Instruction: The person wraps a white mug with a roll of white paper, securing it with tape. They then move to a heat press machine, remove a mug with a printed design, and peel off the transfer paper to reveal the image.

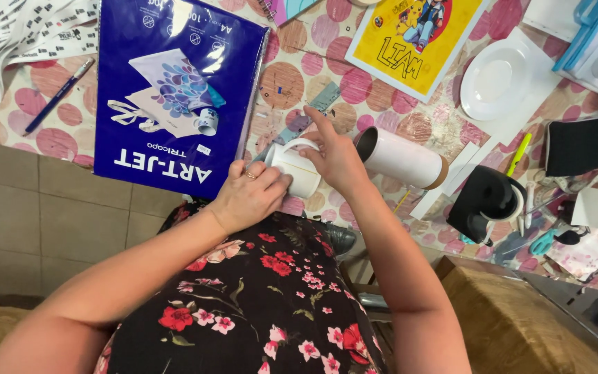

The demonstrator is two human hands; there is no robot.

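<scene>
A white mug [297, 168] lies on its side at the table's near edge, its handle turned towards the far side. My left hand [249, 194] grips the mug's lower side, a ring on one finger. On the right of the mug, my right hand [335, 156] holds it with the index finger stretched up over the rim. A white tube with a brown end [404, 158] lies just right of my right hand.
A blue pack of paper [174, 90] overhangs the table edge at left, a blue pen [58, 95] beside it. A yellow cartoon print [410, 41], a white plate [494, 80], a black tape dispenser [486, 202], a yellow-green marker [519, 154] and scissors [542, 242] lie to the right.
</scene>
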